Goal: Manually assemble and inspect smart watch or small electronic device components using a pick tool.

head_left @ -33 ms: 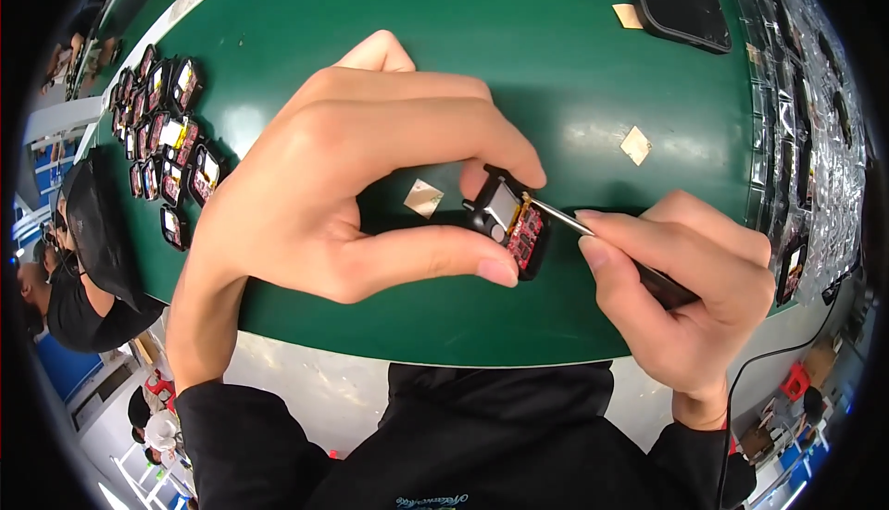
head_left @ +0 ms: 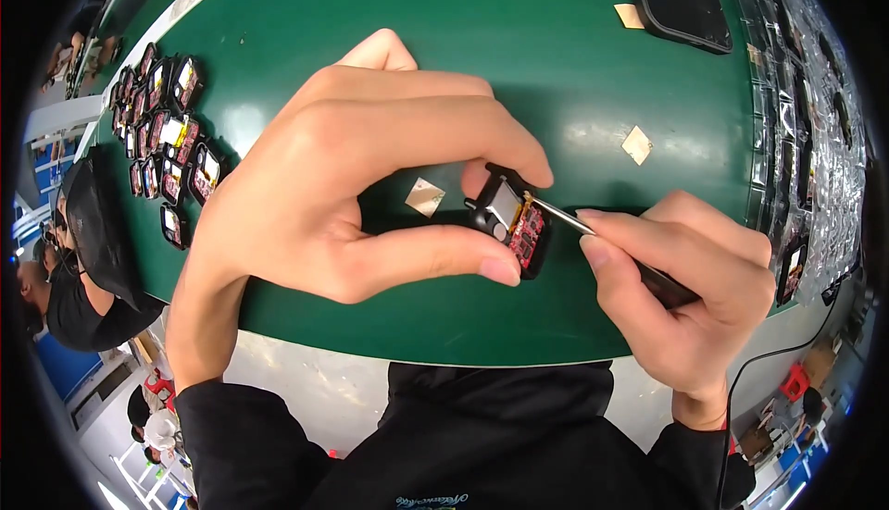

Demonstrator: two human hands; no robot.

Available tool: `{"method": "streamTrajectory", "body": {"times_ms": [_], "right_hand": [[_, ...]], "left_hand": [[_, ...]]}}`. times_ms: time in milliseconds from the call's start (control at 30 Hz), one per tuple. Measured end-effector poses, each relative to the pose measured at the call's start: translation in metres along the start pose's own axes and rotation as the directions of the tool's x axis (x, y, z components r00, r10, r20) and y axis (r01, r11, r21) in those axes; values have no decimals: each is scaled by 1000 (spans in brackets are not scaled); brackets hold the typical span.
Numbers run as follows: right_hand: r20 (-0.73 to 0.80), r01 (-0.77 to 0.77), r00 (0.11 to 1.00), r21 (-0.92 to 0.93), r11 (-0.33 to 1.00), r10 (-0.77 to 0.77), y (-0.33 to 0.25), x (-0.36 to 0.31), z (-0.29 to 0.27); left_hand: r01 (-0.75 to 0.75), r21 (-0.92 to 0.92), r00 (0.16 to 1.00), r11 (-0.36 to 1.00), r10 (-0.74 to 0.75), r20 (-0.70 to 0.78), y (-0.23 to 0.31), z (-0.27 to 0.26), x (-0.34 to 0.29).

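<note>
Between thumb and fingers, my left hand [head_left: 315,167] grips a small black electronic device [head_left: 511,223] above the green table. Its case is open, showing a silver battery-like block, a red circuit board and a strip of yellow ribbon. My right hand [head_left: 690,279] pinches a pair of slim metal tweezers [head_left: 569,217]. The tip of the tweezers is at the upper end of the red board, by the yellow ribbon. Whether it pinches anything there is too small to tell.
Several similar open devices [head_left: 171,135] cluster at the left on the green table [head_left: 546,38]. Pale square stickers [head_left: 636,145] lie on it, one behind the held device. A black phone-like slab [head_left: 681,1] sits far right, beside clear plastic trays [head_left: 806,121]. Another person [head_left: 79,297] is at left.
Almost nothing differs. The left fingers and the device have shifted very slightly right; the tweezers' tip stays at the board.
</note>
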State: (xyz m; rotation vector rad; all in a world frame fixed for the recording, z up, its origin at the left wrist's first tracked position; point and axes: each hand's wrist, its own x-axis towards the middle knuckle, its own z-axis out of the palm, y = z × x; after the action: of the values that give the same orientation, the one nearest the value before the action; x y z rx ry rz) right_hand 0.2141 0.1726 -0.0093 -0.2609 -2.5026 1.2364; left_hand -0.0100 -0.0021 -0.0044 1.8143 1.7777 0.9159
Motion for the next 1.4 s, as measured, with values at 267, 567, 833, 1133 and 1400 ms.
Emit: {"method": "streamTrajectory", "body": {"times_ms": [267, 567, 833, 1133, 1400], "right_hand": [[-19, 39, 999, -20, 999, -39, 3, 1, -1], [-35, 101, 994, -57, 993, -104, 2, -1, 0], [-108, 36, 994, 84, 996, -27, 1, 3, -7], [16, 14, 1000, 43, 999, -15, -10, 16, 4], [-44, 109, 992, -173, 979, -119, -13, 9, 17]], "left_hand": [[-36, 54, 999, 998, 35, 25, -1, -2, -1], [-22, 53, 999, 998, 20, 35, 4, -4, 0], [59, 6, 998, 998, -59, 1, 4, 3, -2], [105, -23, 994, 994, -104, 19, 11, -10, 0], [90, -164, 994, 982, -79, 69, 9, -7, -3]]}}
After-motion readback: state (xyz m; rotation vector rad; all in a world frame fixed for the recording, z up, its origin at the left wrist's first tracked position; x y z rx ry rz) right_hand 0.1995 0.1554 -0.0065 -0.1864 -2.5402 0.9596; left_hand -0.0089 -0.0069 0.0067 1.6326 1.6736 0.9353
